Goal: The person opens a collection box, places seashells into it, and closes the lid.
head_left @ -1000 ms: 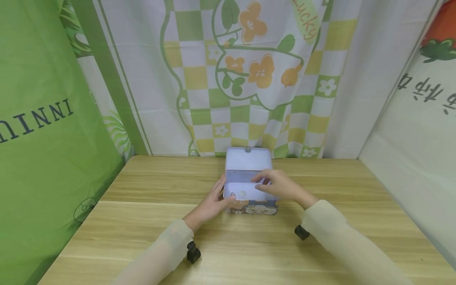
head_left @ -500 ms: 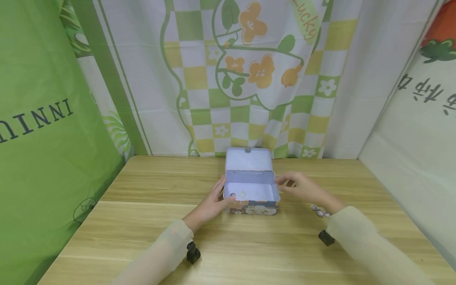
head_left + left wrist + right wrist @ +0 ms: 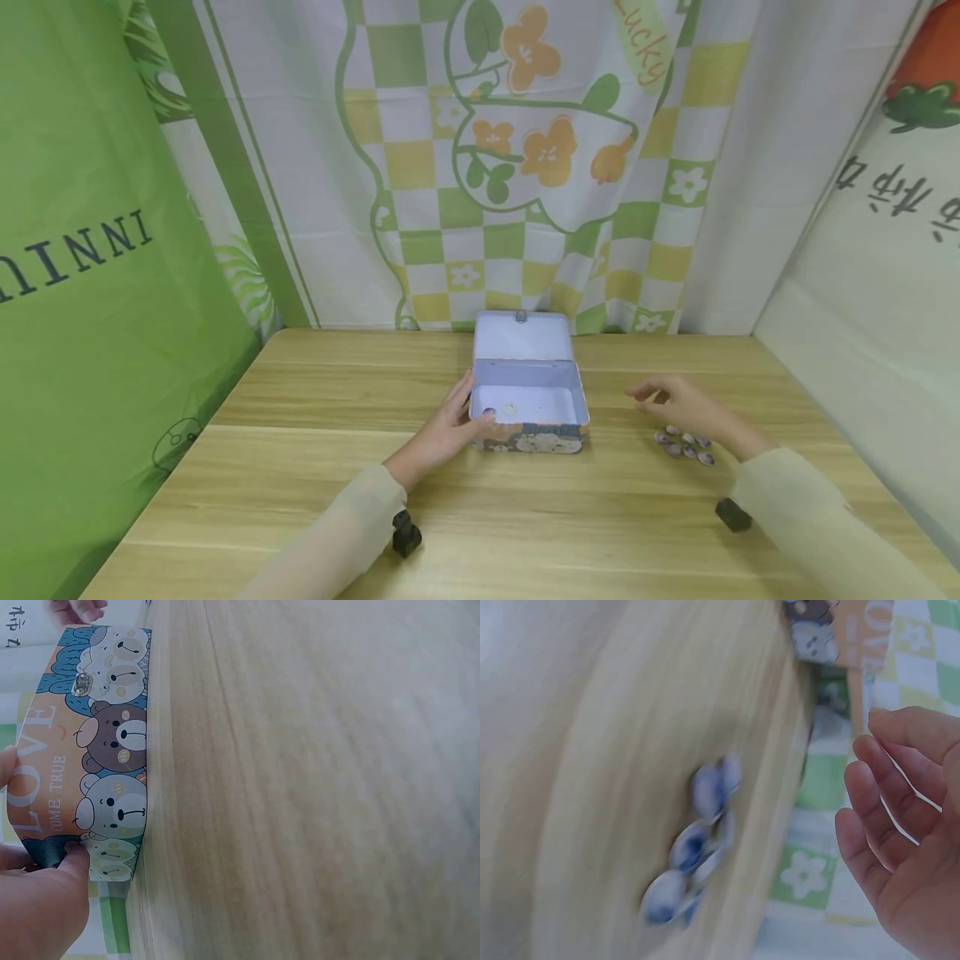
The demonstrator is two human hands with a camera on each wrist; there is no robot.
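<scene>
Steadying the open bear-print tin box [image 3: 551, 440], the left hand [image 3: 446, 427] gripped its nine-o'clock side.
The right hand [image 3: 684, 407] hovered empty, loosely bent, at three; seashells [image 3: 688, 452] lay on the counter [image 3: 525, 517] near four. Fetching one seemed the step, calling next for a fingertip pinch.

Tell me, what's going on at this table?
A person is working at a wooden table with bare hands. The left hand holds one corner of a bear-printed box, whose lid is open. The right hand is empty, fingers loosely bent, near a small cluster of shell-like pieces lying to the right of the box.
</scene>
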